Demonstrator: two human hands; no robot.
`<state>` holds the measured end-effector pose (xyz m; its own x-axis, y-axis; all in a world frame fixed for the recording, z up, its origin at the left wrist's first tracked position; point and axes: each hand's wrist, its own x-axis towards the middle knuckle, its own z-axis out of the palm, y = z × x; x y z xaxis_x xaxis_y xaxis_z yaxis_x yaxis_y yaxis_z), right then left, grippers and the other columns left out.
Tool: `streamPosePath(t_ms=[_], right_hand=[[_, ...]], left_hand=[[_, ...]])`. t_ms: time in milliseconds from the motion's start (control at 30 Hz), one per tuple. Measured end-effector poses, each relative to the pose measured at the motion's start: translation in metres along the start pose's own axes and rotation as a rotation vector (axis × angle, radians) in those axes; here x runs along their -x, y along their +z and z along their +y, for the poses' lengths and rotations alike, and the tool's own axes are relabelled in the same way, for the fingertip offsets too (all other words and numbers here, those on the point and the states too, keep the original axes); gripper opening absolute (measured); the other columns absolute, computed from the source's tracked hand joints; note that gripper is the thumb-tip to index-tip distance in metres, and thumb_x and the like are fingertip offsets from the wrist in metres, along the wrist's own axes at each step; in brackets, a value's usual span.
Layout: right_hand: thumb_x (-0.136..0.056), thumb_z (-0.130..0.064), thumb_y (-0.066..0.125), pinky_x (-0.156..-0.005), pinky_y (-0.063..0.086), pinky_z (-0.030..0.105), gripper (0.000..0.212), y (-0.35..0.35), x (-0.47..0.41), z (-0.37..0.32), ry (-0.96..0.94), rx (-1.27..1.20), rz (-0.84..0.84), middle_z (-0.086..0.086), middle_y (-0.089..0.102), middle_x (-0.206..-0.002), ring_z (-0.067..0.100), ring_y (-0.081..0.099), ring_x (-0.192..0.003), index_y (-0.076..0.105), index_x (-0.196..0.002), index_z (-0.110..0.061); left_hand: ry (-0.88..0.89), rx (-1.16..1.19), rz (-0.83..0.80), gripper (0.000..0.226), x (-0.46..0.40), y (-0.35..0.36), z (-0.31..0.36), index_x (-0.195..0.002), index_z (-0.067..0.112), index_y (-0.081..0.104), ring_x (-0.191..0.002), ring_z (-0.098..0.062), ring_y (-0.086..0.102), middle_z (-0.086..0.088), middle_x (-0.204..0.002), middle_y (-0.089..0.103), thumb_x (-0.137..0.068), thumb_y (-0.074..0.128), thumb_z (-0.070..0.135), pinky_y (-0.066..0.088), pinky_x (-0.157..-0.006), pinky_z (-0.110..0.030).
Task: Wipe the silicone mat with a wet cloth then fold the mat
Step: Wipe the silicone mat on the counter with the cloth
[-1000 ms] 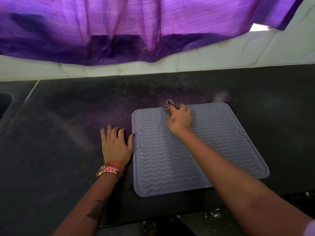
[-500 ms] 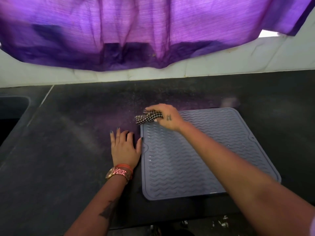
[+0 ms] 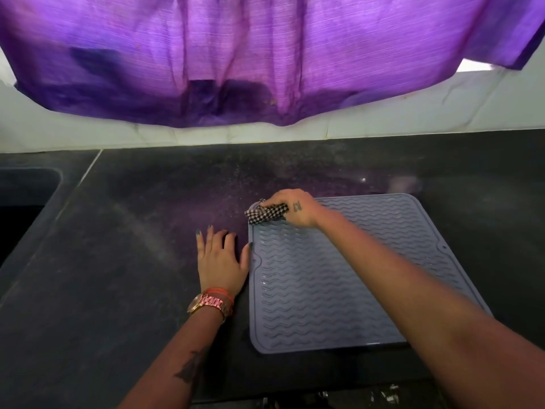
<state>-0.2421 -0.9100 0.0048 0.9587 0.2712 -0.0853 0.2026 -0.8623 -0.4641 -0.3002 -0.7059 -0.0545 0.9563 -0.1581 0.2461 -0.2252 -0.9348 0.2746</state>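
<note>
Dark speckled stone countertop (image 3: 132, 276), lit violet by a purple curtain (image 3: 265, 54) hanging above a pale tiled backsplash (image 3: 383, 125); a recessed sink (image 3: 23, 202) occupies the far left. Item one: silicone mat (image 3: 339, 284), grey-blue, square with rounded corners, raised wavy ribs, lying flat and unfolded on the counter toward the right, its near edge close to the counter's front lip. Item two: wet cloth (image 3: 265, 214), small, black-and-white checked, bunched into a wad and sitting at the mat's far left corner, partly overhanging the rim. Item three: right hand (image 3: 295, 209), reaching across the mat from the near right, fingers curled over and gripping the cloth, pressing it onto the corner, evidently to work the border where residue would collect. Item four: left hand (image 3: 219, 258), fingers straight and spread, palm flat on the bare counter just beside the mat's left edge, thumb touching or nearly touching the rim; judged to be bracing the body and keeping the mat from sliding under the wiping pressure. A metal watch (image 3: 209, 304) and orange band sit at that wrist. Status: wiping in hand, folding not yet begun; faint wet glints show on the ribs.
</note>
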Motion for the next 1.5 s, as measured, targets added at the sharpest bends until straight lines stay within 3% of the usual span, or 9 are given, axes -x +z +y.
streamPosePath(t_ms=[200, 367, 567, 667, 800, 933, 1100, 1267, 1500], right_hand=[[-0.073, 0.013, 0.047, -0.111, 0.019, 0.043, 0.077, 0.042, 0.041, -0.001, -0.083, 0.176, 0.078, 0.001, 0.031, -0.151, 0.023, 0.026, -0.138, 0.046, -0.134, -0.034], [-0.070, 0.018, 0.046, -0.105, 0.036, 0.029, 0.070, 0.017, 0.032, -0.003, -0.043, -0.059, -0.015, 0.001, 0.045, -0.142, 0.020, 0.040, -0.130, 0.061, -0.122, -0.026], [-0.067, 0.019, 0.048, -0.108, 0.024, 0.041, 0.073, 0.054, 0.075, -0.012, -0.091, -0.058, 0.166, -0.003, 0.047, -0.139, 0.019, 0.036, -0.129, 0.063, -0.118, -0.031], [-0.067, 0.018, 0.047, -0.108, 0.027, 0.041, 0.071, 0.042, 0.065, -0.016, -0.056, -0.091, 0.106, -0.003, 0.048, -0.137, 0.019, 0.039, -0.126, 0.065, -0.116, -0.030], [-0.067, 0.017, 0.049, -0.107, 0.033, 0.040, 0.067, 0.041, 0.077, -0.016, -0.080, -0.085, 0.081, 0.000, 0.052, -0.134, 0.020, 0.044, -0.123, 0.068, -0.112, -0.028], [-0.062, 0.015, 0.050, -0.105, 0.023, 0.036, 0.072, 0.063, 0.103, -0.018, -0.122, -0.017, 0.148, 0.000, 0.046, -0.139, 0.022, 0.037, -0.126, 0.064, -0.116, -0.031], [-0.069, 0.012, 0.052, -0.105, 0.022, 0.034, 0.066, 0.050, 0.098, -0.022, -0.099, -0.017, 0.075, -0.001, 0.045, -0.140, 0.021, 0.037, -0.125, 0.064, -0.116, -0.032], [-0.068, 0.017, 0.049, -0.105, 0.014, 0.029, 0.075, 0.069, 0.121, -0.026, -0.089, -0.003, 0.177, -0.003, 0.041, -0.143, 0.018, 0.030, -0.130, 0.060, -0.122, -0.035], [-0.071, 0.012, 0.052, -0.108, 0.021, 0.033, 0.067, 0.053, 0.111, -0.029, -0.047, -0.076, 0.044, -0.004, 0.043, -0.140, 0.019, 0.034, -0.126, 0.063, -0.117, -0.035]], left_hand=[[0.001, 0.025, 0.001, 0.043, -0.001, 0.001, 0.000, -0.110, 0.007, 0.062, -0.132, -0.038, 0.037, -0.017, -0.121, 0.059, -0.088, 0.039, 0.037, 0.008, -0.116, -0.048], [0.003, 0.024, -0.003, 0.045, 0.000, -0.002, 0.000, -0.114, 0.008, 0.061, -0.135, -0.037, 0.034, -0.016, -0.124, 0.058, -0.090, 0.032, 0.033, 0.004, -0.116, -0.046], [-0.004, 0.045, 0.004, 0.039, -0.001, -0.002, 0.000, -0.114, 0.008, 0.060, -0.135, -0.037, 0.033, -0.016, -0.125, 0.057, -0.092, 0.036, 0.029, 0.002, -0.117, -0.045], [-0.003, 0.040, -0.002, 0.031, -0.001, -0.002, 0.001, -0.116, 0.009, 0.059, -0.136, -0.036, 0.031, -0.015, -0.126, 0.057, -0.094, 0.043, 0.025, 0.002, -0.117, -0.045], [-0.011, 0.049, 0.007, 0.037, 0.000, -0.002, 0.001, -0.116, 0.009, 0.060, -0.136, -0.036, 0.032, -0.015, -0.127, 0.057, -0.095, 0.037, 0.029, 0.002, -0.117, -0.045], [-0.014, 0.047, 0.010, 0.041, -0.001, -0.002, 0.001, -0.115, 0.008, 0.060, -0.136, -0.036, 0.032, -0.016, -0.127, 0.057, -0.094, 0.034, 0.031, 0.002, -0.117, -0.045], [-0.013, 0.050, 0.012, 0.040, 0.001, -0.003, 0.002, -0.116, 0.007, 0.060, -0.136, -0.036, 0.032, -0.017, -0.128, 0.057, -0.094, 0.035, 0.030, 0.003, -0.117, -0.046], [-0.012, 0.040, 0.007, 0.033, 0.001, -0.002, 0.001, -0.116, 0.008, 0.060, -0.135, -0.036, 0.033, -0.017, -0.128, 0.056, -0.095, 0.041, 0.026, 0.005, -0.117, -0.047], [-0.014, 0.026, -0.002, 0.044, 0.004, -0.004, 0.001, -0.118, 0.008, 0.059, -0.136, -0.036, 0.031, -0.016, -0.131, 0.054, -0.094, 0.031, 0.033, 0.002, -0.117, -0.045]])
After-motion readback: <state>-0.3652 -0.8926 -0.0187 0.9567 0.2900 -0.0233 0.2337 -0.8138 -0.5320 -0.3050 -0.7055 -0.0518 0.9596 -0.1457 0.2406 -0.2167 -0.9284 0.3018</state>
